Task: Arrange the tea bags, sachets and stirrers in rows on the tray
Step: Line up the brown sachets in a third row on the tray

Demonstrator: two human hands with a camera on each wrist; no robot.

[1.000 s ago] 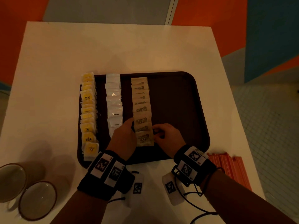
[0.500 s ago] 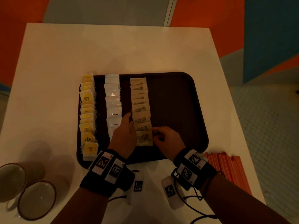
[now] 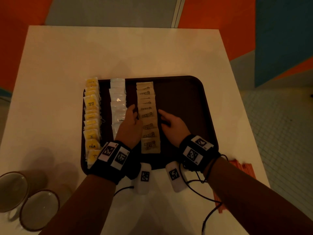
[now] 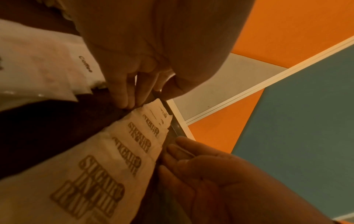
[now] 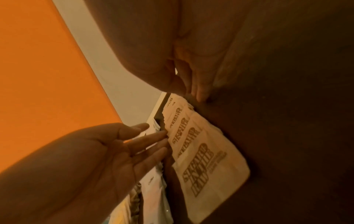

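On tray [image 3: 194, 99], brown sachet row [image 3: 149, 119] lies between left hand [image 3: 131, 126] and right hand [image 3: 172, 127].

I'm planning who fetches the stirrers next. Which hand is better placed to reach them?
Probably the right hand. The orange stirrers lie on the table just off the tray's near right corner, beside the right wrist. The left hand would have to cross over the brown sugar sachets.

The left hand [image 3: 129, 128] hides part of the white sachets [image 3: 118, 102]; the right forearm covers most orange stirrers [image 3: 243, 168].
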